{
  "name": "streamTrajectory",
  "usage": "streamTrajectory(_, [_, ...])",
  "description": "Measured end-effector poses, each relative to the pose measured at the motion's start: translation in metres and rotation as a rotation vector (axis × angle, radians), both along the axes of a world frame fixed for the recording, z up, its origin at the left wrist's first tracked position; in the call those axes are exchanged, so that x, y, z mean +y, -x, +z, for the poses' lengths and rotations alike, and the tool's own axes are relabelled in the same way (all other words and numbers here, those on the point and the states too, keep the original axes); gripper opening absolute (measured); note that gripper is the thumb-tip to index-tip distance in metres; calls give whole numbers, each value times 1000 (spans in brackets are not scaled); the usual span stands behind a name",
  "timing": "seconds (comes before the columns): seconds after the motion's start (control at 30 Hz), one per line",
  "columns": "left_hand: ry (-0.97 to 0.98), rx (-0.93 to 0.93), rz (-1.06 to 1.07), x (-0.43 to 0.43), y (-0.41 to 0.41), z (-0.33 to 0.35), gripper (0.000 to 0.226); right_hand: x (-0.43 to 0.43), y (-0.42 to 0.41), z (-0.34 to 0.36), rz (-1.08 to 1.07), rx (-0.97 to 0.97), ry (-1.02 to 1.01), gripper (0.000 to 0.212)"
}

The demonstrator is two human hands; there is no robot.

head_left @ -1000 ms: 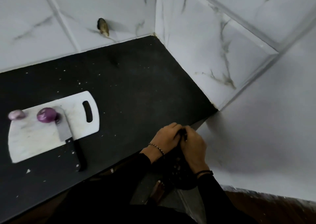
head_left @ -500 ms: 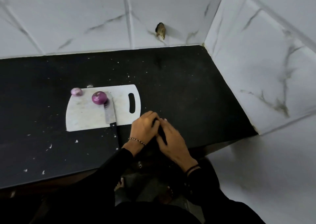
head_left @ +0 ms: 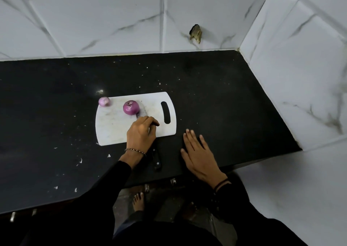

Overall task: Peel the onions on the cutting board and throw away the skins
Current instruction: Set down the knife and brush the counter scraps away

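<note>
Two purple onions lie on the white cutting board [head_left: 110, 131]: a small pale onion [head_left: 104, 101] at its far left corner and a larger, darker onion [head_left: 131, 107] near the middle. A knife lies across the board's near edge, its black handle [head_left: 156, 158] on the counter and most of its blade hidden under my left hand [head_left: 141, 133]. That hand hovers over the board just in front of the larger onion, fingers loosely curled, with nothing seen in it. My right hand [head_left: 197, 155] lies flat on the black counter to the right of the board, fingers straight.
The black counter [head_left: 216, 95] is speckled with small white bits, mostly at the front left. White marble-look tiles close it off behind and on the right, with a dark hole [head_left: 195, 33] in the back wall. Bare feet [head_left: 139, 200] show below the counter edge.
My hands were together at the counter's front edge; they have parted. The left went up onto the board near the larger onion, the right spread flat on the counter. The view swung toward the board.
</note>
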State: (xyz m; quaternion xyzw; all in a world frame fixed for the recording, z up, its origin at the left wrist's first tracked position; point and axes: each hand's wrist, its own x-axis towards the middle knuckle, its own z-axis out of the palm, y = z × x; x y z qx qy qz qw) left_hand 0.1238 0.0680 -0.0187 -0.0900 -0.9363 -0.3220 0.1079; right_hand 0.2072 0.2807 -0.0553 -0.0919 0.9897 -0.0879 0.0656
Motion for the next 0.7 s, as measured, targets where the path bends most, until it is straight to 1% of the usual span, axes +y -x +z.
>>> streamTrajectory(0.07, [-6, -4, -5, -9, 3, -1, 19, -7, -6, 1, 12, 0, 2, 65])
streamTrajectory(0.17, [-6, -7, -21, -24, 7, -3, 19, -16, -5, 1, -28, 15, 24, 63])
streamTrajectory(0.3, [33, 21, -129, -40, 12, -6, 15, -33, -4, 1, 119, 28, 27, 59])
streamTrajectory(0.37, [81, 62, -217, -45, 16, -12, 13, -39, -5, -1, 124, 64, -2, 57])
streamTrajectory(0.43, [121, 90, -278, -47, 19, -17, 11, -42, -5, -2, 27, 130, 41, 53])
streamTrajectory(0.53, [125, 104, -307, -51, 20, -21, 10, -48, 1, 3, -194, 197, 208, 45])
streamTrajectory(0.6, [135, 109, -316, -55, 23, -23, 9, -53, 11, 6, -268, 200, 260, 42])
streamTrajectory(0.7, [149, 116, -307, -67, 28, -28, 7, -61, 28, 12, -321, 181, 303, 45])
